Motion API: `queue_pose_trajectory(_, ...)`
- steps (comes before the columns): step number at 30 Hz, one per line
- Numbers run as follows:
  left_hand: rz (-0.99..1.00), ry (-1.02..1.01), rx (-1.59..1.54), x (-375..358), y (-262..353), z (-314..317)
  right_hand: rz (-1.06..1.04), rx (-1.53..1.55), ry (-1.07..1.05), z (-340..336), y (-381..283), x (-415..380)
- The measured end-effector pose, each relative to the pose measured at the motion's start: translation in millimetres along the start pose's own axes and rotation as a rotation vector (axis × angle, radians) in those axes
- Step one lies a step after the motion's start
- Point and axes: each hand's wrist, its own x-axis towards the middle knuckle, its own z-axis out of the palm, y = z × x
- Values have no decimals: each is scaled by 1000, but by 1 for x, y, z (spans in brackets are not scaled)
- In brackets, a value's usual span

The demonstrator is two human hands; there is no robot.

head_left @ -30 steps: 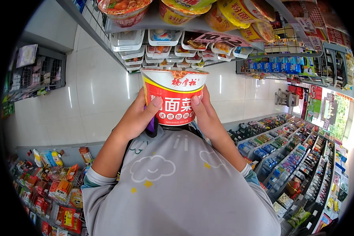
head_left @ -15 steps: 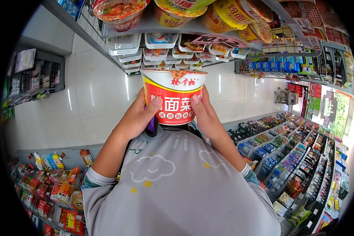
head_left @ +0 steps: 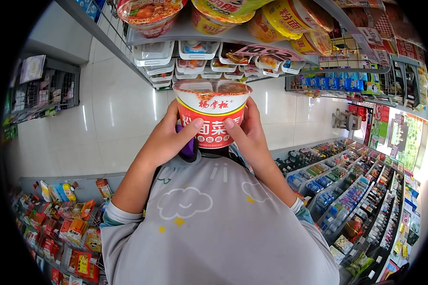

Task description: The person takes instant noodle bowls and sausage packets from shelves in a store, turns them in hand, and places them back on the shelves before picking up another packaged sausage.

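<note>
A red and white instant noodle cup (head_left: 212,114) with a yellow band and Chinese lettering is held upright in front of my chest. My left hand (head_left: 170,135) grips its left side, thumb across the front. On the right side my right hand (head_left: 248,133) does the same, its thumb pressing the printed face. Both sets of fingers curl behind the cup, mostly hidden. The cup's clear top shows reddish contents below it. Something purple and black (head_left: 189,148) shows beneath my left hand, close to my grey shirt.
Ahead, a shelf (head_left: 214,37) carries several noodle cups (head_left: 150,16) and a pink price tag (head_left: 264,51). White trays (head_left: 198,49) of packets sit below it. Snack packets (head_left: 78,229) fill a rack at lower left; rows of bottles (head_left: 347,190) stand at right. Pale tiled floor (head_left: 114,133) lies between.
The cup has turned slightly to the left and tipped so that more of its top shows. Both thumbs have shifted inward over its front. The shelf view has moved slightly.
</note>
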Motion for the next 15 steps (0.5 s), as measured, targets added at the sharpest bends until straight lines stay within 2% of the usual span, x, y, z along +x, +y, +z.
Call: queue_pose_trajectory(15,21,-11,-29,-7,-11,1,-41,-38,-27,-3,11,-9)
